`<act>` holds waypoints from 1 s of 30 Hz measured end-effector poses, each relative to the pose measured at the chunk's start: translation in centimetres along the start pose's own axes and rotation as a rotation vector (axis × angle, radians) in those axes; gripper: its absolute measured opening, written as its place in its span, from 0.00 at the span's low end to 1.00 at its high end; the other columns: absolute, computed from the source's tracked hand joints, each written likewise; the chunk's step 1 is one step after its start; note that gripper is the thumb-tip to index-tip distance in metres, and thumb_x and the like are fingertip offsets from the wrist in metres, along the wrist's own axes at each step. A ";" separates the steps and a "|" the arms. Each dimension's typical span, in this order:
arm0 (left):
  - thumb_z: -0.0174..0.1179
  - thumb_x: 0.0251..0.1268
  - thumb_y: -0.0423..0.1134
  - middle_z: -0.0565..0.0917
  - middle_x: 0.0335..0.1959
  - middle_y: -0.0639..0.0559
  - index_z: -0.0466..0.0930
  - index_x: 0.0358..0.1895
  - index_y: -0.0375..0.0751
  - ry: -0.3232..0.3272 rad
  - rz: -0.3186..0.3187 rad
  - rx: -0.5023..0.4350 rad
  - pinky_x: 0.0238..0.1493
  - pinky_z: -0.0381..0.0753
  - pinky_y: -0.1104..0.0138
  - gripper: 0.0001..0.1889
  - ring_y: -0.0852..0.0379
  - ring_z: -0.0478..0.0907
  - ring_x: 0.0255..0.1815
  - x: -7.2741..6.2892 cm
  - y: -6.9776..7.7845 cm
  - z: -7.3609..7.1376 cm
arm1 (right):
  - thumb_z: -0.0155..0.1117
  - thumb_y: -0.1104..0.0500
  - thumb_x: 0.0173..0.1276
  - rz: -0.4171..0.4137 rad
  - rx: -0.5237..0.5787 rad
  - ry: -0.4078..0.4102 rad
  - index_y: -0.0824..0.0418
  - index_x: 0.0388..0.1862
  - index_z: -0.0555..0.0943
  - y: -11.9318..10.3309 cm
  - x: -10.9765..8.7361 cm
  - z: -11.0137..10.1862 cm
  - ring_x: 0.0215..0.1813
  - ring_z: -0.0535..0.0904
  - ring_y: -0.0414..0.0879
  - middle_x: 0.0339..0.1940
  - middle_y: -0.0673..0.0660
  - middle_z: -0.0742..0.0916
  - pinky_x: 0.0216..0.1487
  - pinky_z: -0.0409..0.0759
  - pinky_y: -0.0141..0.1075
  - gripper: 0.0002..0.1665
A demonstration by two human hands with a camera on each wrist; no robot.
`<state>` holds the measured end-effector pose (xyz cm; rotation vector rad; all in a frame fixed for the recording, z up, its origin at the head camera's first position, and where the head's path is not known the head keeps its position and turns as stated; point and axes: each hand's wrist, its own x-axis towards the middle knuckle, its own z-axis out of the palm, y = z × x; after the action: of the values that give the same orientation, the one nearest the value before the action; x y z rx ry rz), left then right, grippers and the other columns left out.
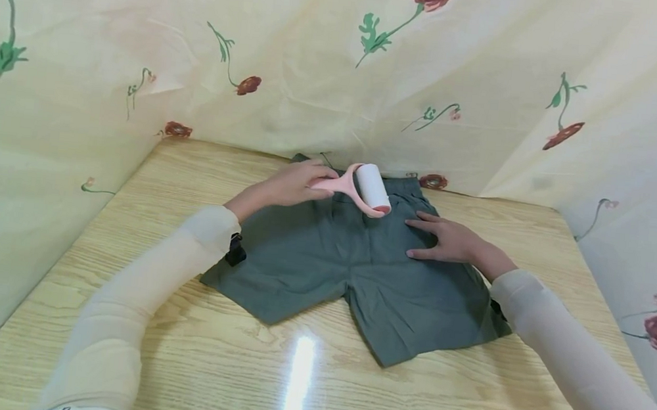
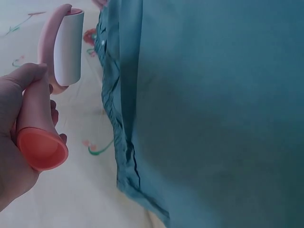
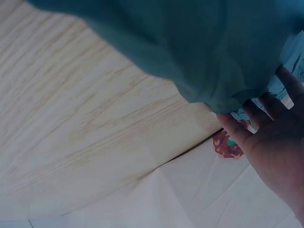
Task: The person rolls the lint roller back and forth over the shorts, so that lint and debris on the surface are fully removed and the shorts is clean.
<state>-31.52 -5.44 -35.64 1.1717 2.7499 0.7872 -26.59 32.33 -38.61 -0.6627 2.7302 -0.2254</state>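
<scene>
A pair of dark grey-green shorts lies spread on the wooden table, waistband toward the back. My left hand grips the pink handle of a lint roller, whose white roll is over the waistband area in the head view. In the left wrist view the fingers wrap the handle of the lint roller, and its round orange-red end faces the camera. My right hand rests with spread fingers on the right side of the shorts. In the right wrist view, fingertips touch the fabric's edge.
The light wood table carries a bright light reflection near its front. A cream cloth with printed red flowers hangs behind the table and along both sides, meeting its back edge close to the waistband.
</scene>
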 end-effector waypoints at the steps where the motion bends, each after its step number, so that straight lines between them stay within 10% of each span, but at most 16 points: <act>1: 0.59 0.76 0.49 0.79 0.57 0.44 0.77 0.68 0.42 -0.008 0.001 0.016 0.45 0.71 0.59 0.24 0.50 0.73 0.43 0.2 0.2 0.1 | 0.66 0.34 0.68 0.001 -0.001 -0.001 0.58 0.79 0.66 0.0 0.0 0.0 0.79 0.56 0.73 0.82 0.71 0.60 0.72 0.63 0.67 0.49; 17: 0.56 0.78 0.50 0.80 0.51 0.45 0.76 0.69 0.44 -0.125 0.024 0.124 0.41 0.66 0.63 0.24 0.52 0.72 0.40 2.7 0.8 2.8 | 0.68 0.34 0.66 0.007 -0.006 -0.007 0.58 0.78 0.67 0.3 0.3 0.0 0.79 0.58 0.72 0.81 0.72 0.61 0.71 0.64 0.66 0.50; 30: 0.60 0.75 0.51 0.82 0.53 0.47 0.77 0.68 0.48 -0.090 -0.038 0.004 0.50 0.73 0.59 0.23 0.52 0.75 0.47 3.2 0.7 3.3 | 0.68 0.33 0.66 0.027 -0.001 -0.003 0.58 0.78 0.67 0.1 0.4 0.1 0.79 0.58 0.72 0.81 0.72 0.62 0.72 0.63 0.66 0.50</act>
<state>-32.50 -1.42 -37.65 1.1223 2.6938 0.7073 -26.93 32.23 -38.79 -0.6261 2.7344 -0.2170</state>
